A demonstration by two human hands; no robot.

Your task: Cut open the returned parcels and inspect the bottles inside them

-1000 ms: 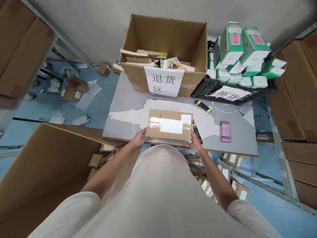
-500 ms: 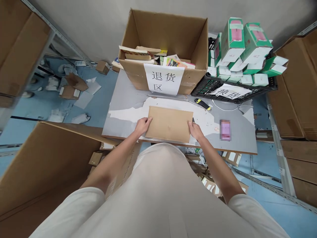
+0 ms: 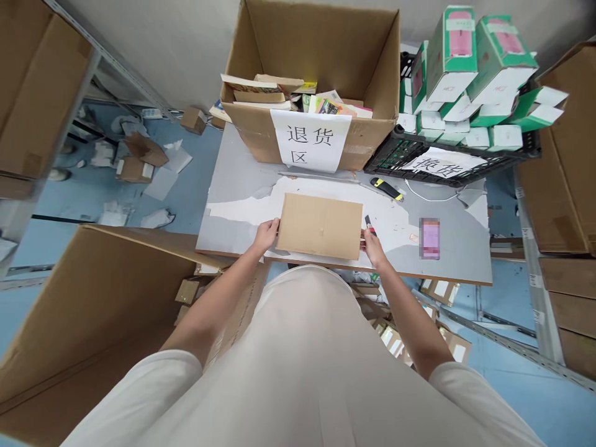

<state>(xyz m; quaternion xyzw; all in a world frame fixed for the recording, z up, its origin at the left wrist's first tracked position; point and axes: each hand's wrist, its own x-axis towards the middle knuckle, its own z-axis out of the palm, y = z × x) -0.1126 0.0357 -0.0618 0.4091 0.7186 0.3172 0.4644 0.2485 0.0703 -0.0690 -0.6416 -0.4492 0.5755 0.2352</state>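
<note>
A flat brown cardboard box (image 3: 320, 225) lies level in front of me, over the near part of the table (image 3: 223, 180). My left hand (image 3: 267, 234) is closed at its left edge. At the opposite edge is my right hand (image 3: 373, 247), its fingertips touching the box's side and partly hidden there. A small dark tool with a red part (image 3: 369, 224) shows just above the right fingers; whether they touch it I cannot make out. A black and yellow box cutter (image 3: 387, 189) lies farther back on the table.
Behind stands a large carton (image 3: 251, 139) of books with a paper sign. Green-and-white boxes (image 3: 459, 81) fill a black crate (image 3: 382, 158) at the back right. A pink phone-like object (image 3: 429, 238) lies right. An open carton (image 3: 93, 298) stands at my left.
The view has shifted slightly. My right thumb has come off the top of the cardboard box, and the dark and red tool beside it shows more. The left thumb has moved to the box's edge.
</note>
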